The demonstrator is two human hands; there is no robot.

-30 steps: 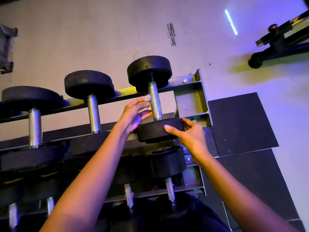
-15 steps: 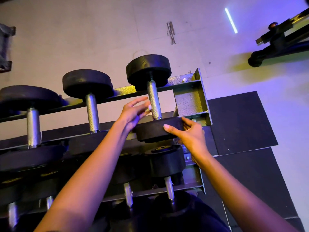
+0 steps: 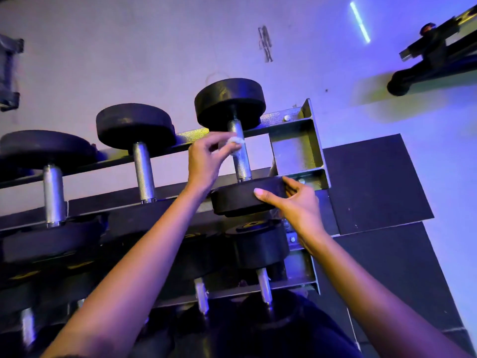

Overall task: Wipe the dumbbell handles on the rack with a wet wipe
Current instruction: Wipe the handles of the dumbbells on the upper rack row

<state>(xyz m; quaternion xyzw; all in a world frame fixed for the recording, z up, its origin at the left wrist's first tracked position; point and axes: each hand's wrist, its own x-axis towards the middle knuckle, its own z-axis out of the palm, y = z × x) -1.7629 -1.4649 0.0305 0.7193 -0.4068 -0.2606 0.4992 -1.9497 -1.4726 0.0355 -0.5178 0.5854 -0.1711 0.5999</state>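
Left grip (image 3: 206, 161) has slid to handle's (image 3: 242, 164) 12 o'clock end, pinching wipe (image 3: 233, 142) | right grip (image 3: 296, 202) curls round head (image 3: 240, 200) at 6 o'clock | dumbbell sits at rack's (image 3: 296, 151) 3 o'clock end | wipe looks soft and limp, so pinch it; dumbbell looks heavy and stiff with a knurled handle, so steady it by the head

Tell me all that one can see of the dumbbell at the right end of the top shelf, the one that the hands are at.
The black-headed dumbbell with a silver knurled metal handle lies across the top shelf of the grey metal rack, at its right end. Its two round heads look like matt black rubber; the far one overhangs the back rail. The left hand pinches a small crumpled white wipe against the handle's far half. The right hand grips the near head's rim.
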